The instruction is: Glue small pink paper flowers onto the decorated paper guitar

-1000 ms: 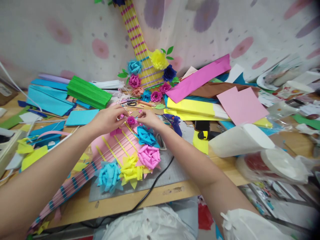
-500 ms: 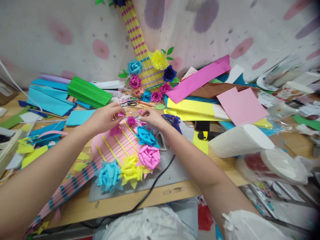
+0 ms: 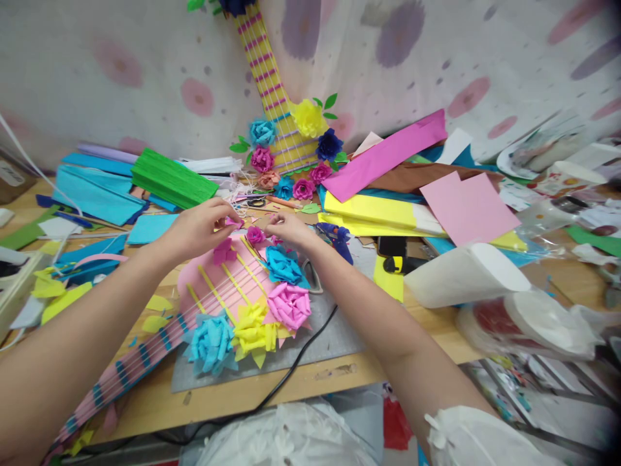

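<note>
A pink paper guitar (image 3: 194,275) with yellow strips and white strings lies slanted in front of me. Big crepe-paper flowers line its near side: a light blue flower (image 3: 211,343), a yellow flower (image 3: 255,327), a pink flower (image 3: 290,304) and a blue flower (image 3: 285,265). My left hand (image 3: 201,228), over the guitar's far edge, pinches a small magenta paper piece (image 3: 233,224). Opposite it, my right hand (image 3: 291,232) has its fingertips pressed together; whatever is in them is too small to make out. A small magenta flower (image 3: 255,235) sits between the hands.
A yellow paper guitar (image 3: 291,145) with flowers leans against the curtain at the back. Folded green crepe paper (image 3: 173,178) and other sheets lie around. A blue glue gun (image 3: 336,238) is right of my right hand. A black cable (image 3: 301,356) crosses the grey mat (image 3: 334,343). White paper rolls (image 3: 466,275) stand right.
My right hand has shifted slightly left, closer to my left hand. My left hand stays nearly in place with the magenta paper piece. The guitar has not moved.
</note>
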{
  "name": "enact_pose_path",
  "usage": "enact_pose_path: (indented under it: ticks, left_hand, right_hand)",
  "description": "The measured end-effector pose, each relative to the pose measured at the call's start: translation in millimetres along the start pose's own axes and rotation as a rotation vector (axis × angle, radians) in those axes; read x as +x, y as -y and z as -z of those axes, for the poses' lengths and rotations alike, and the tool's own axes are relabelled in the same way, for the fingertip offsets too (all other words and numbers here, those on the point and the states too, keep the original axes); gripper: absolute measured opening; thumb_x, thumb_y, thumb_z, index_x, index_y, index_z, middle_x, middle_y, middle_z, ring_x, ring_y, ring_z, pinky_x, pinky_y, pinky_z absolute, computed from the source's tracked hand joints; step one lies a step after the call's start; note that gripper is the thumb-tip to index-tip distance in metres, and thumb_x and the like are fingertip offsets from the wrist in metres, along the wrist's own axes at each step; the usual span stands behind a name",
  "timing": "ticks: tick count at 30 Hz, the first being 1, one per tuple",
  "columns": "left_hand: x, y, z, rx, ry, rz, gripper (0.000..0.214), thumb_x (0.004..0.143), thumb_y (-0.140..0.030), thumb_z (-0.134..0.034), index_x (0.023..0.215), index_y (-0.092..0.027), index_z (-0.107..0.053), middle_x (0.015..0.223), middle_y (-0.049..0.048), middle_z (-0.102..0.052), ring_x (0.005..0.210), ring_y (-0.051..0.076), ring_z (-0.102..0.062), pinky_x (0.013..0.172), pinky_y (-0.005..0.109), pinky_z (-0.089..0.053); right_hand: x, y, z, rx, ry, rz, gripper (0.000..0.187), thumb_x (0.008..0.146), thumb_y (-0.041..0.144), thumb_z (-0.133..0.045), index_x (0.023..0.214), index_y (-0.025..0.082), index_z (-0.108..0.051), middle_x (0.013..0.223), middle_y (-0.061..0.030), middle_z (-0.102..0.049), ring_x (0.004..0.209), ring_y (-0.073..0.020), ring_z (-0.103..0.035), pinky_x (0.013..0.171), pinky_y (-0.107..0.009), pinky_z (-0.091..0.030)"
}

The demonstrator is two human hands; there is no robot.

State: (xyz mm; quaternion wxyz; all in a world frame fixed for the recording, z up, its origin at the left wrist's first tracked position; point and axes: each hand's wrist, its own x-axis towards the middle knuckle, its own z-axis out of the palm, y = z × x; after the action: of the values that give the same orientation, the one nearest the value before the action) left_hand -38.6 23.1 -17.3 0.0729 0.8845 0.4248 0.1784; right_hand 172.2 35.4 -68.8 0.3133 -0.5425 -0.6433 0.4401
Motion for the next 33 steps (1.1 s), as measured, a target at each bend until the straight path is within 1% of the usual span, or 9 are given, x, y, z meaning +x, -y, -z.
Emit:
enact_pose_path:
  ticks: [5, 11, 16, 20, 23, 27, 30, 33]
  left_hand:
    - [0.4, 0.2, 0.9, 0.009, 0.016, 0.012, 0.027, 0.084, -0.036, -0.045, 0.091, -0.019, -0.065, 0.094, 0.0062, -0.06, 0.072, 0.014, -0.056, 0.064, 0.025, -0.044]
    - [2.8, -3.2, -0.5, -0.009, 0.047, 0.027, 0.027, 0.084, -0.037, -0.046, 0.09, -0.019, -0.065, 0.091, 0.0056, -0.06, 0.071, 0.014, -0.057, 0.064, 0.025, -0.045]
    - [5.9, -4.4, -0.5, -0.02, 0.063, 0.025, 0.026, 0.083, -0.036, -0.047, 0.09, -0.018, -0.065, 0.09, 0.0059, -0.059, 0.071, 0.014, -0.057, 0.063, 0.025, -0.046]
    - [6.9, -3.5, -1.6, -0.015, 0.07, 0.036, 0.025, 0.083, -0.034, -0.047, 0.091, -0.018, -0.065, 0.091, 0.0055, -0.059, 0.073, 0.013, -0.057, 0.064, 0.025, -0.046]
    - [7.2, -4.0, -1.9, -0.012, 0.076, 0.031, 0.025, 0.083, -0.035, -0.047, 0.09, -0.019, -0.064, 0.092, 0.0057, -0.059, 0.072, 0.013, -0.057, 0.063, 0.025, -0.046]
    - [6.6, -5.6, -1.0, -0.015, 0.073, 0.021, 0.026, 0.083, -0.037, -0.046, 0.089, -0.018, -0.064, 0.091, 0.0061, -0.06, 0.071, 0.014, -0.057, 0.063, 0.025, -0.046]
    - [5.2, -5.0, -0.1, -0.021, 0.064, 0.028, 0.027, 0.083, -0.039, -0.046, 0.089, -0.019, -0.064, 0.091, 0.0061, -0.06, 0.071, 0.014, -0.057, 0.063, 0.025, -0.046]
    - [3.4, -1.6, -0.1, -0.024, 0.051, 0.03, 0.027, 0.083, -0.04, -0.047, 0.089, -0.019, -0.064, 0.09, 0.0061, -0.06, 0.07, 0.014, -0.057, 0.063, 0.026, -0.046]
  right_hand:
    - [7.9, 3.5, -2.6, -0.062, 0.022, -0.05, 0.024, 0.061, 0.034, -0.068, 0.057, 0.017, -0.053, 0.053, 0.0049, -0.052, 0.057, -0.0098, -0.049, 0.054, -0.021, -0.036]
    - [7.9, 4.4, -2.4, -0.028, 0.057, -0.037, 0.017, 0.06, 0.028, -0.068, 0.059, 0.015, -0.058, 0.055, 0.0027, -0.058, 0.059, -0.0099, -0.053, 0.056, -0.021, -0.039]
    - [5.8, 6.2, -1.0, -0.038, 0.008, -0.051, 0.012, 0.061, 0.024, -0.066, 0.064, 0.015, -0.059, 0.058, 0.0021, -0.06, 0.059, -0.0101, -0.055, 0.055, -0.02, -0.038]
    - [6.3, 8.3, 0.1, -0.064, -0.029, -0.073, 0.011, 0.06, 0.021, -0.066, 0.066, 0.016, -0.057, 0.059, 0.0024, -0.061, 0.06, -0.0103, -0.055, 0.055, -0.02, -0.039]
    - [6.8, 8.8, 0.2, -0.072, -0.018, -0.077, 0.012, 0.059, 0.021, -0.066, 0.065, 0.016, -0.056, 0.058, 0.0029, -0.06, 0.059, -0.0105, -0.055, 0.054, -0.02, -0.039]
    - [7.1, 7.6, -0.6, -0.044, 0.037, -0.056, 0.013, 0.061, 0.023, -0.066, 0.062, 0.016, -0.055, 0.055, 0.0033, -0.058, 0.057, -0.0104, -0.056, 0.053, -0.019, -0.039]
    - [5.9, 5.4, -0.9, 0.002, 0.048, -0.051, 0.015, 0.066, 0.025, -0.065, 0.061, 0.017, -0.053, 0.053, 0.003, -0.058, 0.055, -0.0101, -0.055, 0.05, -0.019, -0.04]
    - [2.4, 2.6, 0.5, 0.038, 0.028, -0.107, 0.017, 0.071, 0.026, -0.06, 0.061, 0.018, -0.048, 0.053, 0.0025, -0.058, 0.051, -0.0095, -0.054, 0.046, -0.018, -0.038]
